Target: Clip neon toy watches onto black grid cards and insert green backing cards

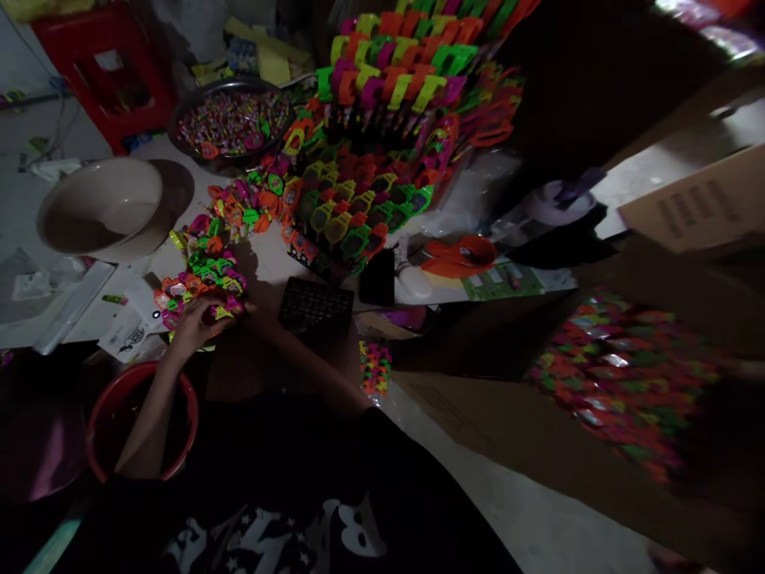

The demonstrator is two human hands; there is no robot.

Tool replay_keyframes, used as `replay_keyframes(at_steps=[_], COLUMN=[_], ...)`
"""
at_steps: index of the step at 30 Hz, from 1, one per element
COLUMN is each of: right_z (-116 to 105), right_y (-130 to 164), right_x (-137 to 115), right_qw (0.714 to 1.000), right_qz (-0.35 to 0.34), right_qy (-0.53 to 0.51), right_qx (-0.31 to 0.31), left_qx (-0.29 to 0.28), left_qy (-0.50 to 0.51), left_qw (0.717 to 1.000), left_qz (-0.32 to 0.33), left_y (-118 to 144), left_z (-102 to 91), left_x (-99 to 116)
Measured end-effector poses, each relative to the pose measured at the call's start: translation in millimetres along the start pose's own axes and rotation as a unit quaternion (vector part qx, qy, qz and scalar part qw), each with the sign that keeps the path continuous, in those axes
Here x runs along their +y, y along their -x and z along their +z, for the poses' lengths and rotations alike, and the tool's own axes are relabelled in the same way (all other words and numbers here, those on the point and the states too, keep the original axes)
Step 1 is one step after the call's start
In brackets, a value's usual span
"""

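A dim room with a pale floor (pixel 538 510) nearest; a red bucket (pixel 99 414) stands by the forearm, its contents too dark to tell; on the white counter (pixel 89 311) the left hand (pixel 194 323) rests with fingers curled over a small neon toy pile (pixel 200 279); the right hand is hidden; a dark keypad (pixel 315 305) lies beside; beyond, an empty beige bowl (pixel 101 207), a metal bowl (pixel 230 119) of small colourful pieces, and stacked neon toys (pixel 382 96) block the rear.
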State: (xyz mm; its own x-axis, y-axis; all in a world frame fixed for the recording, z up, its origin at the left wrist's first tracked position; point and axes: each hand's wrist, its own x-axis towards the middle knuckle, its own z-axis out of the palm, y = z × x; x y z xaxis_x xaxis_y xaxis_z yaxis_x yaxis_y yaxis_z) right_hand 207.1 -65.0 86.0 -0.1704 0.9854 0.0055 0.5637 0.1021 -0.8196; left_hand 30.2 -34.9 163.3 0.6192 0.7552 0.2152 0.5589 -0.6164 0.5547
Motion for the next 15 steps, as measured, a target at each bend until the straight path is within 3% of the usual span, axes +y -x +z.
replay_keyframes(at_steps=[3, 9, 15], right_z=[4, 0, 4], right_y=[1, -6, -7], right_x=[3, 14, 14], right_qw=[1.0, 0.997, 0.997], right_qz=[0.008, -0.053, -0.021], right_qy=[-0.008, -0.021, 0.018], right_qx=[-0.005, -0.051, -0.076], left_qx=[-0.003, -0.013, -0.002], left_qy=[0.0, 0.009, 0.022], left_qw=[1.0, 1.0, 1.0], left_qz=[0.0, 0.005, 0.015], left_y=[2, 6, 8], left_z=[2.3, 6.1, 6.4], left_x=[-3, -10, -6])
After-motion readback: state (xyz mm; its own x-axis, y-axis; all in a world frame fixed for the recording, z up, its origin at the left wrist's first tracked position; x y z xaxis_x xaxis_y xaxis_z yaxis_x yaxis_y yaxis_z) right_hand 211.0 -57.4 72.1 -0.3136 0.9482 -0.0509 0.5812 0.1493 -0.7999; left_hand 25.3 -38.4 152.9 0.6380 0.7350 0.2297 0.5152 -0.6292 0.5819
